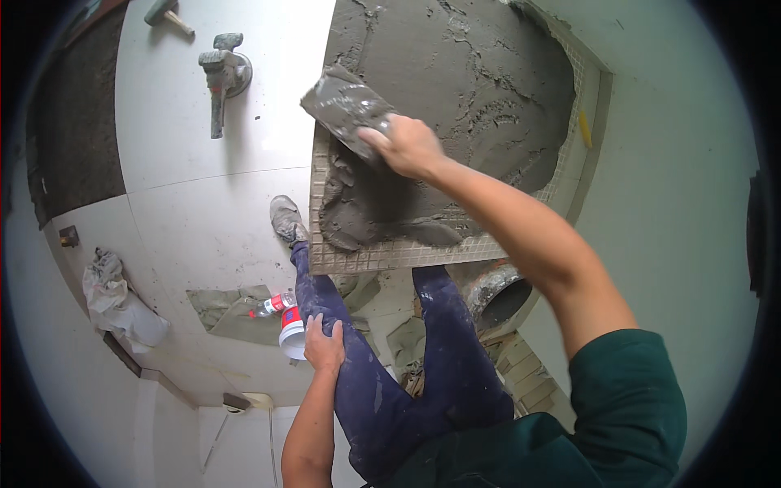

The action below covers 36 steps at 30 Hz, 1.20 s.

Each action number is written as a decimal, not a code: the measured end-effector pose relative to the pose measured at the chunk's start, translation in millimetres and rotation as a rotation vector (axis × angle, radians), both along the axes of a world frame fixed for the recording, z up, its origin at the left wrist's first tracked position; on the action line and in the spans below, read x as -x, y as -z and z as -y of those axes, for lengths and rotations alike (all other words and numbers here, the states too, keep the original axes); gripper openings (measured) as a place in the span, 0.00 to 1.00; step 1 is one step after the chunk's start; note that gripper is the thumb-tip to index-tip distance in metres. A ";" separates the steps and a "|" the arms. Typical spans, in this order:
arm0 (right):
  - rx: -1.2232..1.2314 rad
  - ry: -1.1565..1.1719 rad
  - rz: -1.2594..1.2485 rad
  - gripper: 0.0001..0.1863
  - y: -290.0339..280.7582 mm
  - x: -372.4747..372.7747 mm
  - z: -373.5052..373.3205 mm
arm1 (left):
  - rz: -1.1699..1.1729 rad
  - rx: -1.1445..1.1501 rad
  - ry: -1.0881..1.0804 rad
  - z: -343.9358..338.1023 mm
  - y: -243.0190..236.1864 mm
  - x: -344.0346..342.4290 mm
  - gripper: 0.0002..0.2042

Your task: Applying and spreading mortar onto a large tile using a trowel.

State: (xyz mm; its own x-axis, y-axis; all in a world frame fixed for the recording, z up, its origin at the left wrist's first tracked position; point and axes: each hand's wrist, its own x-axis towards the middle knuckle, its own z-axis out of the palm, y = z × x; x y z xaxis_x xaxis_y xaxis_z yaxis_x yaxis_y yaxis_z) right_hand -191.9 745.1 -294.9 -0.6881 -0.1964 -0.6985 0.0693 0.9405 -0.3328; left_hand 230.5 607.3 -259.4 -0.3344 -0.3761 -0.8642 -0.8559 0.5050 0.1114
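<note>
1. A mortar-caked grey trowel (346, 110) lies tilted, blade flat against the wet mortar, upper centre of the frame.
2. A large tile (390, 254), back up, spread with grey mortar (455, 89), fills the upper centre.

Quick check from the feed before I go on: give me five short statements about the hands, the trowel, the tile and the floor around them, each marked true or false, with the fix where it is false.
1. The right hand holds a trowel on the grey mortar. True.
2. The left hand grips the tile's edge. False: it rests on the person's own thigh, on the dark blue trousers.
3. The mortar covers the whole tile. False: a gridded strip along the near edge is bare.
4. A rubber mallet lies on the white floor left of the tile. True.
5. A crumpled rag lies on top of the mortar. False: it lies on the floor at far left.
</note>
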 end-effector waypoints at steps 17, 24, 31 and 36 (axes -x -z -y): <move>0.244 -0.318 0.163 0.19 22.2 -17.0 -65.6 | -0.142 -0.495 -0.920 30.0 120.4 19.7 0.33; -0.032 -0.530 0.394 0.14 9.2 -160.5 -94.1 | -0.152 -0.826 -1.523 12.9 126.7 36.3 0.44; -0.058 -0.583 0.358 0.10 11.4 -202.1 -88.6 | -0.083 -0.851 -1.391 32.1 135.2 37.7 0.45; -0.038 -0.498 0.201 0.05 21.8 -256.2 -101.5 | -0.007 -0.953 -1.344 61.8 140.5 57.7 0.43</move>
State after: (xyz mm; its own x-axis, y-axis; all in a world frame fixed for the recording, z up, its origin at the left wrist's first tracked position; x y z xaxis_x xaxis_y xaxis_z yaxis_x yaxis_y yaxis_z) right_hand 64.3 846.6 -316.7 -0.3705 -0.4370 -0.8196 -0.3293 0.8869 -0.3240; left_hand 172.9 545.4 -399.9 -0.2328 0.2512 -0.9395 -0.5948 -0.8011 -0.0668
